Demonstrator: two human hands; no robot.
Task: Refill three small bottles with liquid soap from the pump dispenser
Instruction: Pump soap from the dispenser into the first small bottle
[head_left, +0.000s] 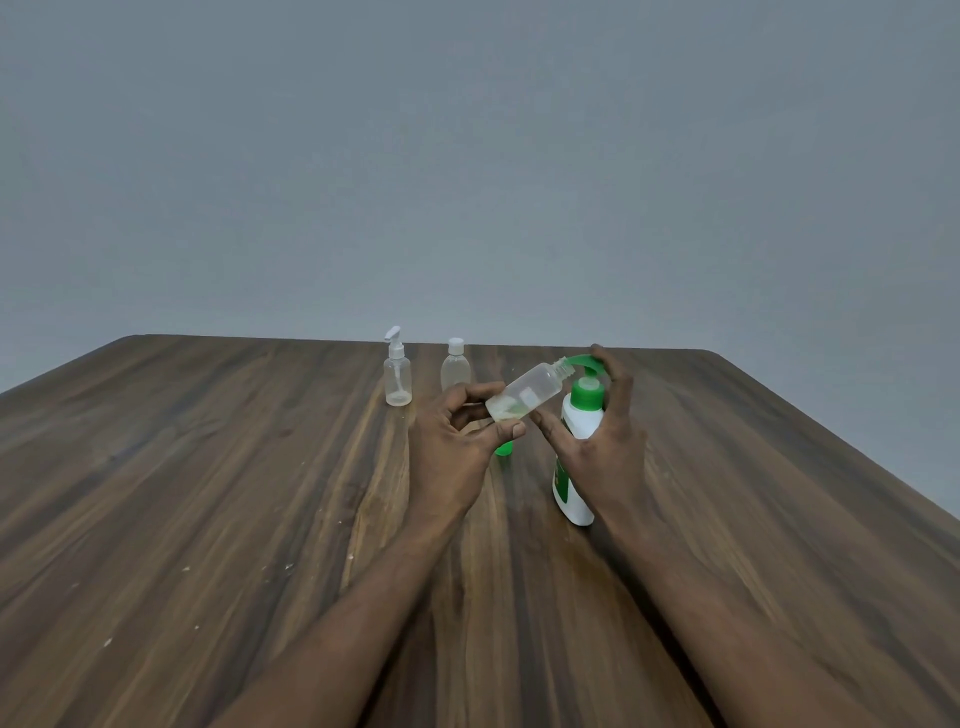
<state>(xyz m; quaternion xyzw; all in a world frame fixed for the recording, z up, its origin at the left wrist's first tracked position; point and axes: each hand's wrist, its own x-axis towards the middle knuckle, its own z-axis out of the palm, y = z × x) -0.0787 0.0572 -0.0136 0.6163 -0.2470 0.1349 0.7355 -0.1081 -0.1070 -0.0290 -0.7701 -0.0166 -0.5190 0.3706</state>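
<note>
Saw, closest in, the left forearm (353, 623) and right forearm (717, 613), stretched up from the lower edge over the dark wooden bench (182, 493). Found the left hand (452, 431) pinching the small bottle (530, 395) by its lower end, thumb beneath and fingertips above, curled round the base. Noted the bottle uncapped and tilted, long axis running from lower left up to upper right, open mouth at the high end, just beside the tip of the green spout (581, 360) and to its left; could not tell whether touching. Made out only a little pale soap pooled at the low end, so judged this fill barely begun. Found the right hand (608, 426) spread over the white pump dispenser (574, 483), standing on the bench just right of the bottle: one fingertip on top of the pump head, other fingers arched behind it, thumb stretched left toward the bottle's base, nothing pinched. Judged the coming press to hang on the mouth sitting squarely under the spout tip; otherwise soap likely down the neck or onto the bench. Spotted a green cap (504, 448) on the bench under the left hand. Left standing farther back, well apart from both hands: a pump-top bottle (398, 376) and a capped bottle (455, 366), both closed.
</note>
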